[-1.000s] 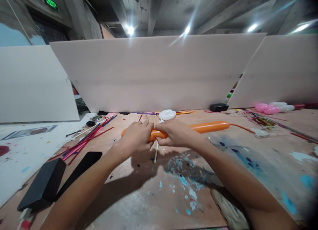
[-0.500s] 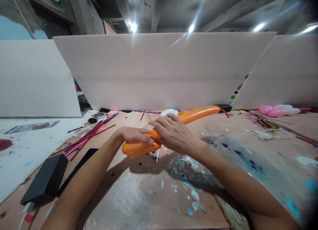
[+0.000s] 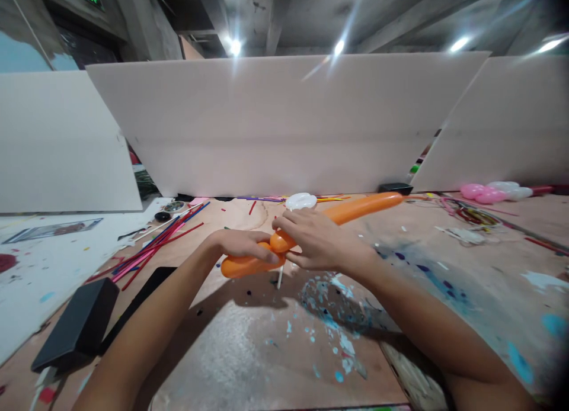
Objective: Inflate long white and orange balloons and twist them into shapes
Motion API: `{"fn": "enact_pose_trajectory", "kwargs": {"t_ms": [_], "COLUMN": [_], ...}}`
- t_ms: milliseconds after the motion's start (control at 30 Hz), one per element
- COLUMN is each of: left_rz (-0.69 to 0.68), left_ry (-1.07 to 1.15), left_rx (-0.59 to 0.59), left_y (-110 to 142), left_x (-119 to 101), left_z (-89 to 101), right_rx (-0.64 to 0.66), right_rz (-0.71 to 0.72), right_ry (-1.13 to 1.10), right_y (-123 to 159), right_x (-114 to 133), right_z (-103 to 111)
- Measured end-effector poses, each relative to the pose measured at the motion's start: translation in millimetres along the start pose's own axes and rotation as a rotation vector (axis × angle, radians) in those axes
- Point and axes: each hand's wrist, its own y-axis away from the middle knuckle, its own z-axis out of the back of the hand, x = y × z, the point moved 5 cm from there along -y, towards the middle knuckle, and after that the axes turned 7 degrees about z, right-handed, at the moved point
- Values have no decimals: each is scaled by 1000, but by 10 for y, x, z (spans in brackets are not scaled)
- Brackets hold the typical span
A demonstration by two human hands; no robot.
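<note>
A long orange balloon [image 3: 364, 208] is held over the middle of the table, with a bent, twisted section at its left end. My left hand [image 3: 249, 245] grips the folded part, thumb on top and the other fingers hidden beneath. Around the small bulge beside the twist, my right hand [image 3: 315, 233] is closed, its thumb below and its fingers above. The straight length runs out to the upper right behind that hand and ends in a thin uninflated tip. Under the twist shows a thin white stick [image 3: 280, 278]; whether it touches the balloon I cannot tell.
White boards [image 3: 288, 127] stand along the back. Behind my hands sits a white balloon piece [image 3: 301, 201]. Loose red, pink and blue uninflated balloons [image 3: 155, 245] and a black power brick [image 3: 75, 325] lie left. Pink and white balloons [image 3: 484, 192] are at the far right.
My right hand has opened its grip slightly and shifted its fingers around the small orange bulge, showing more of it. The long balloon end has swung slightly lower. My left hand keeps its hold.
</note>
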Motion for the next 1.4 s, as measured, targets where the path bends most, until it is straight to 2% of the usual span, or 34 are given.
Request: {"fn": "enact_pose_trajectory", "kwargs": {"t_ms": [100, 267, 367, 433, 600, 700, 833, 1000, 1067, 1167, 1300, 1400], "left_rz": [73, 87, 109, 89, 54, 29, -8, -58, -139, -183, -93, -82], "left_ry": [-309, -634, -809, -885, -845, -703, -397, 259, 461, 586, 605, 611], "left_rx": [-263, -643, -785, -804, -764, -662, -369, 143, 280, 318, 278, 278], "left_y": [77, 245, 304, 306, 281, 255, 196, 103, 87, 81, 87, 73], "left_x": [-88, -282, -389, -443, -428, -360, -227, -65, -77, -95, -57, -14], "left_z": [84, 91, 65, 34, 11, 20, 34, -75, -131, -178, -203, -184], "right_rx": [77, 113, 160, 177, 113, 21, -39, -205, -284, -330, -254, -212], "right_rz": [-79, -143, -152, -127, -101, -95, 21, 209, 228, 187, 155, 149], "right_ry": [-121, -255, -323, -365, -336, -196, 8, 237, 281, 282, 219, 184], "right_y": [42, 65, 57, 42, 4, -7, -36, -52, -37, -15, 5, 19], "right_x": [-44, -159, -243, -264, -213, -148, -39, 54, 49, 7, 7, 35], "right_z": [11, -12, -81, -125, -128, -66, -49, -11, 21, 40, 21, 39]}}
